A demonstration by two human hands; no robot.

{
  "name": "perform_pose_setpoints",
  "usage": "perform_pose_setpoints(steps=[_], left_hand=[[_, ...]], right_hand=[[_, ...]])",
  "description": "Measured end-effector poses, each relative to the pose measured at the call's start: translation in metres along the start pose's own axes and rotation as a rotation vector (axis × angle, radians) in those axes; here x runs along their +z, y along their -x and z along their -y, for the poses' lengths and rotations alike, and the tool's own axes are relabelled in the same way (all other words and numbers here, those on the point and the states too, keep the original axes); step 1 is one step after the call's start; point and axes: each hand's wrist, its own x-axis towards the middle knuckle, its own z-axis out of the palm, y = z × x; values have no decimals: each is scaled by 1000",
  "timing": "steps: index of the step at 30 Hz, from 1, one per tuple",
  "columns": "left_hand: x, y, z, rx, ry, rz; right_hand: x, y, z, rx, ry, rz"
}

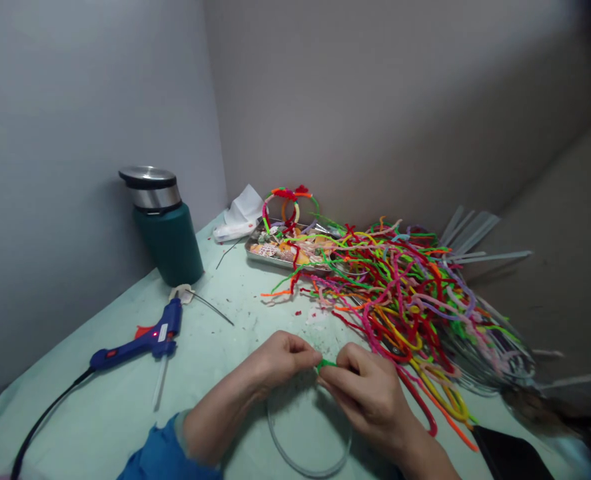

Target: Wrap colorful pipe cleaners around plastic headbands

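Both hands meet over the near middle of the table, pinching a short green pipe cleaner (326, 364) between them. My left hand (281, 361) is closed, its thumb and forefinger at the green piece's left end. My right hand (362, 381) grips the other end with curled fingers. Below them hangs a thin grey ring (298, 465), its lower curve showing between my wrists. Its top is hidden behind the hands, where the green piece appears to sit on it.
A blue glue gun (158, 339) with its red light on lies left, corded. Behind it stands a teal bottle (169, 243). A metal tray (270, 261) holds small decorations and wrapped rings (281, 193). Tangled coloured pipe cleaners (400, 287) spread right, beside clear glue sticks (475, 233).
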Motion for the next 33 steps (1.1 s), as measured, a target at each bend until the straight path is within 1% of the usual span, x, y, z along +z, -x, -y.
perform_pose_setpoints(steps=[1, 3, 5, 6, 7, 8, 9, 10, 11, 12, 13, 15, 16, 18, 20, 22, 24, 27, 30, 33], left_hand=[[-1, 0, 0, 20, 10, 4], [-2, -1, 1, 55, 32, 10], [-5, -1, 1, 81, 35, 6], [-6, -1, 1, 97, 31, 9], [-7, 0, 0, 118, 29, 18], [-7, 0, 0, 142, 31, 32], [-8, 1, -1, 164, 36, 44], [-8, 1, -1, 181, 42, 48], [-8, 1, -2, 189, 47, 44], [-8, 1, -2, 195, 52, 34], [-8, 1, -3, 207, 63, 22], [-8, 0, -3, 231, 99, 12], [-7, -1, -3, 239, 118, 14], [-7, -1, -3, 237, 136, 12], [-6, 0, -3, 230, 127, 5], [-6, 2, -4, 228, 121, 9], [-5, 4, -6, 210, 124, 19], [-5, 6, -7, 215, 133, 65], [-6, 8, -8, 285, 148, 169], [-6, 8, -9, 303, 116, 180]], right_hand=[[1, 1, 0, -18, 11, -17], [1, 2, 1, -32, -44, -67], [0, 2, -1, 19, -176, -172], [1, 3, -2, 96, -258, -253], [1, 3, -4, 217, -349, -336], [2, 2, -7, 370, -449, -401], [4, 1, -9, 534, -557, -433], [6, 1, -10, 685, -671, -423], [8, -1, -11, 803, -792, -374], [11, -2, -11, 881, -916, -288], [14, -3, -10, 920, -1039, -185], [18, -4, -7, 945, -1270, 12], [20, -4, -4, 943, -1370, 87], [24, -3, 0, 918, -1519, 167], [26, -1, 2, 877, -1606, 182], [28, 0, 2, 860, -1652, 195], [28, 1, 2, 898, -1642, 201], [27, -2, 2, 960, -1472, 158], [22, -7, 4, 938, -1258, 113], [20, -9, 2, 912, -1160, 40]])
